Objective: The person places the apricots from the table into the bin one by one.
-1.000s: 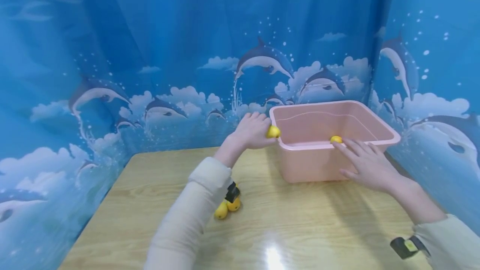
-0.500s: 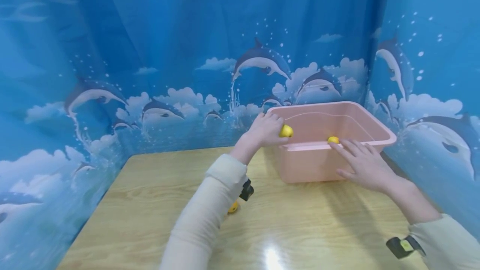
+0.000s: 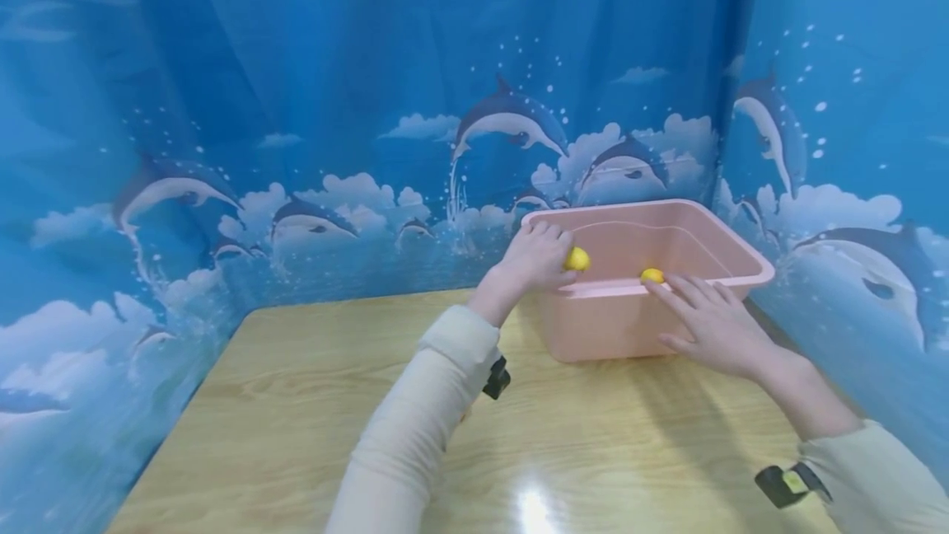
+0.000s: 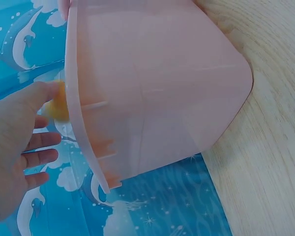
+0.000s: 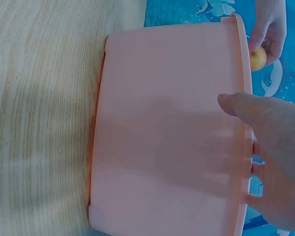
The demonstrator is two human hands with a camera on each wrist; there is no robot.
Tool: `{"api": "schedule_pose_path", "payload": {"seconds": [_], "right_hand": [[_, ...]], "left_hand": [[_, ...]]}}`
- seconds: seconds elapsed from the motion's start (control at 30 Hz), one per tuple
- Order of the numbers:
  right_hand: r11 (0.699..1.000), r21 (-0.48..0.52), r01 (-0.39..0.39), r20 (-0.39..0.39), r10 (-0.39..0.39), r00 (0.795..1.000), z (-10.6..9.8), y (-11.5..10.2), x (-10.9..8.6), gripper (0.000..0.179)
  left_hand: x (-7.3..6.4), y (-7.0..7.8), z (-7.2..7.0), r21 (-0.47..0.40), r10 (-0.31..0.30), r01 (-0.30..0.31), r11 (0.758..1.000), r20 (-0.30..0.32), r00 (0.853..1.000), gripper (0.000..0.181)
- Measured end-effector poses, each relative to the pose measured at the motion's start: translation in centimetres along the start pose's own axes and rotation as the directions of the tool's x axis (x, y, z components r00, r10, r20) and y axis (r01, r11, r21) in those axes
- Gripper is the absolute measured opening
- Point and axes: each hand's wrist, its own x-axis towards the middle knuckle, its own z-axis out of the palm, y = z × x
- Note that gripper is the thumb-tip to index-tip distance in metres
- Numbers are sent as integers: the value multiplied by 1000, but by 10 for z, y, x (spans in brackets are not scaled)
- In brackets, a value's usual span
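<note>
In the head view my left hand (image 3: 535,260) is over the left rim of a pink plastic tub (image 3: 608,328), holding a small yellow fruit (image 3: 577,259). The right wrist view shows this fruit (image 5: 258,59) between the thumb and fingers, just past the rim. My right hand (image 3: 715,326) is at the tub's near rim, fingers extended over the edge, thumb along the outer wall. Inside the tub, close to the right fingertips, another yellow fruit (image 3: 652,275) shows; the rest of the tub's floor is hidden by the near wall.
The tub stands at the back right of a wooden table (image 3: 319,402). A sliver of orange-yellow fruit (image 3: 465,415) peeks out beside the left forearm, which hides what lies behind it. Blue dolphin-print curtains (image 3: 371,105) hang behind the table and along its right side.
My left hand has moved right with the yellow fruit, from outside the tub's left rim to over it. The left forearm now covers fruits seen on the table earlier. My right hand stays put.
</note>
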Motion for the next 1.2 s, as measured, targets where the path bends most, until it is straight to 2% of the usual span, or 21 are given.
{"api": "schedule_pose_path", "payload": {"seconds": [0.1, 0.33, 0.5, 0.83, 1.2], "right_hand": [[1000, -10, 5, 4, -5, 1000, 1, 0, 1, 77], [999, -29, 15, -16, -16, 1000, 2, 1, 1, 76], [999, -25, 22, -20, -22, 1000, 3, 1, 1, 79], [1000, -13, 11, -29, -12, 999, 5, 1, 1, 80], [1000, -2, 16, -34, -16, 999, 5, 1, 0, 80]], "left_hand": [[-3, -3, -1, 13, 14, -14, 1000, -6, 1000, 56], [-17, -19, -5, -31, -31, 31, 999, -5, 1000, 54], [-34, -35, -2, -59, -59, 57, 997, -22, 998, 54], [-73, -64, 5, -23, -111, 110, 994, -34, 993, 55], [-114, -89, 25, 27, -91, 91, 995, -12, 996, 55]]}}
